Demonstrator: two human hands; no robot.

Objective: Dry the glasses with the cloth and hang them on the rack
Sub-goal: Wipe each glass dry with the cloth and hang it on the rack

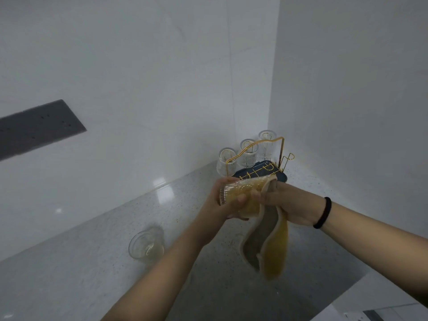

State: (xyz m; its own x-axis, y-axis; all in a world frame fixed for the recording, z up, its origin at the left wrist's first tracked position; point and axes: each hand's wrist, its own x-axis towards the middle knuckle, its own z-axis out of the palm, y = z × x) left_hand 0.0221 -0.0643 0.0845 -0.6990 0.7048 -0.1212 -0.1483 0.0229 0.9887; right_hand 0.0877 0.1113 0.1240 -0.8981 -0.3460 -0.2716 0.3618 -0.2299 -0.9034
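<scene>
Ribbed glass (234, 193) is gripped sideways by left hand (222, 205) above the bench (92, 262), cloth (266, 232) is pushed inside by closed right hand (289, 205), rack (259, 158) at 12 o'clock; likely fragile and slippery, best held round the body.

Counting now: three glasses (247, 154) hanging on one rack (275, 158), one glass (234, 193) held, one cup (146, 246) standing, one cloth (275, 242) dangling.

Both hands raised together: left hand (222, 200) gripping, right hand (294, 205) clenched.
</scene>
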